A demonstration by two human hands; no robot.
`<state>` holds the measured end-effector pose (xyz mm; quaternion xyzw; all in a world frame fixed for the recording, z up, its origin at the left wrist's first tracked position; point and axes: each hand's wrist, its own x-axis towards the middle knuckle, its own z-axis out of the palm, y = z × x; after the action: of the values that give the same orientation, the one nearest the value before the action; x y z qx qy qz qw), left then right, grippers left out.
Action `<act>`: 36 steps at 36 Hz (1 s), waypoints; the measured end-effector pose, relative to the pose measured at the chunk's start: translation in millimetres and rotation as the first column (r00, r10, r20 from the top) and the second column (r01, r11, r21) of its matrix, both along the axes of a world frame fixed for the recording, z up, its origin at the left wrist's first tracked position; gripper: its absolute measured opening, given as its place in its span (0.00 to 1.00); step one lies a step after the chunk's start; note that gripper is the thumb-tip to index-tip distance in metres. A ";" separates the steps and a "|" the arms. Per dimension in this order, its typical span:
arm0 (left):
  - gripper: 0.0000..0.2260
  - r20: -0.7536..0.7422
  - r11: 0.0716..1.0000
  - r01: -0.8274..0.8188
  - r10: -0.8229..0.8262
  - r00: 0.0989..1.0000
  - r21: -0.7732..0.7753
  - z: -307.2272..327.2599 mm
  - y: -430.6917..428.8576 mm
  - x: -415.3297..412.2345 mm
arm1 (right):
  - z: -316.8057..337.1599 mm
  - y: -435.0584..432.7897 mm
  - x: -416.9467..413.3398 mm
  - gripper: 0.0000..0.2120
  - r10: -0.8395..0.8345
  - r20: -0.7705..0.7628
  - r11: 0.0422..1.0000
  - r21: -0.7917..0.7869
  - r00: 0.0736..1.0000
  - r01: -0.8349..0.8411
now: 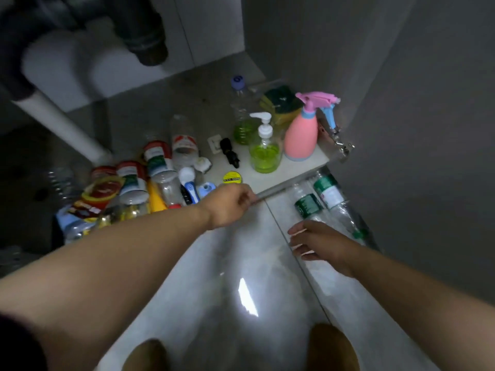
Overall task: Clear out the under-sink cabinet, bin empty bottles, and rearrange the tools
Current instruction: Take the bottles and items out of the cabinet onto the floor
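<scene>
My left hand [227, 204] reaches to the cabinet's front edge and grips a thin grey rod-like tool [270, 194], blurred. My right hand [316, 243] hovers open over the floor tiles, fingers spread, just in front of two empty clear bottles with green labels [321, 199] lying on the floor. Inside the cabinet, several empty red-labelled bottles [158, 162] lie heaped on the left. A pink spray bottle [301, 135], a pump bottle of green soap [263, 153] and a blue-capped bottle with green liquid [241, 116] stand at the right.
A white drain pipe [61, 121] slants down at the left under dark plumbing. Sponges [281, 105] sit at the back right. A yellow tape roll [232, 178], a black part [229, 152] and a blue-white brush [190, 186] lie mid-floor. A door hinge [341, 144] juts out at the right.
</scene>
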<state>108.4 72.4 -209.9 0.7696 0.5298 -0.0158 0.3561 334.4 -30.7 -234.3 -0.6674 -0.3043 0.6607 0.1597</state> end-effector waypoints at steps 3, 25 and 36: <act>0.09 0.010 0.978 -0.118 0.118 0.993 0.170 20.8 10.3 -43.6 | 21.8 20.0 -28.1 0.08 0.153 0.040 0.981 0.112 0.987 -0.157; 0.35 -0.282 0.809 -0.408 0.546 0.789 0.423 -12.3 95.9 -148.2 | 14.7 208.1 -214.2 0.42 0.072 0.489 0.878 0.382 0.869 -0.287; 0.42 -0.192 0.778 -0.523 0.605 0.773 0.348 -15.3 98.7 -153.0 | 3.0 226.8 -226.2 0.30 0.042 0.565 0.887 0.359 0.824 -0.291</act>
<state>-44.6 171.1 -225.2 0.6032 0.7814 0.0527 0.1509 108.2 196.1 -231.3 -0.7443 -0.5334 0.3725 0.1504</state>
